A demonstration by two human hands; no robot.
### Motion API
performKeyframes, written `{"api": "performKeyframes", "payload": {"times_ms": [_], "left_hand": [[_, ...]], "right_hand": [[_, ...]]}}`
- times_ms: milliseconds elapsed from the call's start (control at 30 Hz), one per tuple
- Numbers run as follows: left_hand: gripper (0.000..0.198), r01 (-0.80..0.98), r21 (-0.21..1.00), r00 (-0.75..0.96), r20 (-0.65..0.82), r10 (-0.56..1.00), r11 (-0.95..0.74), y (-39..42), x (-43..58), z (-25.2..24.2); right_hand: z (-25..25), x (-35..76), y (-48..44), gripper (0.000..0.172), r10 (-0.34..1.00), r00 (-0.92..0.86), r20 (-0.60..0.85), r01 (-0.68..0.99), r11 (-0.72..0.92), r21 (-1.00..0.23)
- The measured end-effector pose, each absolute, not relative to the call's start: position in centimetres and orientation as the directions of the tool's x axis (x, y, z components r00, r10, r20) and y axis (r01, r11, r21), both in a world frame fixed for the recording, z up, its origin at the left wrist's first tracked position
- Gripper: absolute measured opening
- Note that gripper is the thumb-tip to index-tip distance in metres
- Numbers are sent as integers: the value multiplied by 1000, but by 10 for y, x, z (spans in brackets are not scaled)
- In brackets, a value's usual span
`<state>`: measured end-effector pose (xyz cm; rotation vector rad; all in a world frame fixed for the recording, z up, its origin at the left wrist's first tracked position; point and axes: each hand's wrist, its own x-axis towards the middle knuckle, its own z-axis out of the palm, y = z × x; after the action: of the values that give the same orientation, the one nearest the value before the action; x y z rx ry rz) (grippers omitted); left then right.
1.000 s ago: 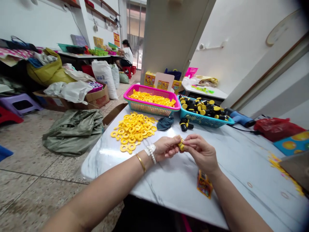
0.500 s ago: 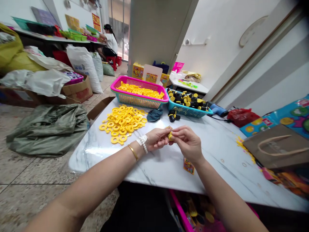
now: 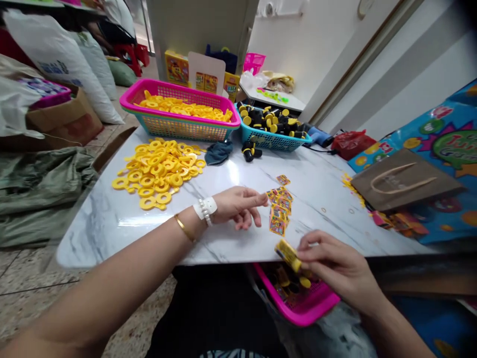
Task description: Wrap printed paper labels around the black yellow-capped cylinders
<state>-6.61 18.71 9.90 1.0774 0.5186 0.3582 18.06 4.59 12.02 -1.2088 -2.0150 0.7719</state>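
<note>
My right hand [image 3: 331, 263] pinches a small yellow-labelled piece [image 3: 287, 253] near the table's front edge, above a pink basket [image 3: 309, 315] that holds similar pieces below the tabletop. My left hand [image 3: 238, 206] hovers over the table with its fingers apart and nothing in it. Just right of its fingertips lie several small printed labels [image 3: 279, 211] in a loose, overlapping row. A pile of yellow rings with tabs [image 3: 156, 169] sits on the left part of the table.
At the table's back stand a pink basket of yellow parts [image 3: 179, 127] and a blue basket of black-and-yellow pieces [image 3: 270, 139]. A dark cloth [image 3: 218, 152] and two or so black pieces [image 3: 249, 151] lie before them. A brown paper bag [image 3: 402, 184] is at right.
My hands have parted. My right hand has moved right and toward the table's front edge with the yellow piece; my left hand has opened. The view has shifted down and right, showing the labels.
</note>
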Motion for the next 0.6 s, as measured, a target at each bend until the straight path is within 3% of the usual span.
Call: {"api": "performKeyframes", "payload": {"times_ms": [100, 200, 300, 433, 600], "left_hand": [[47, -155, 907, 639, -211, 740, 392, 195, -69, 103], [33, -207, 910, 480, -226, 848, 360, 200, -69, 102], [24, -116, 942, 421, -240, 875, 315, 200, -64, 98], [22, 52, 965, 439, -253, 862, 256, 199, -58, 90], [23, 138, 961, 445, -275, 852, 239, 197, -58, 86]], "right_hand": [[105, 209, 17, 13, 920, -376, 115, 619, 341, -708], [83, 224, -1, 11, 929, -362, 74, 745, 336, -577], [72, 221, 5, 18, 903, -351, 248, 799, 427, -424], [73, 197, 50, 24, 828, -209, 520, 844, 422, -332], [62, 176, 100, 15, 850, -245, 467, 819, 439, -370]]}}
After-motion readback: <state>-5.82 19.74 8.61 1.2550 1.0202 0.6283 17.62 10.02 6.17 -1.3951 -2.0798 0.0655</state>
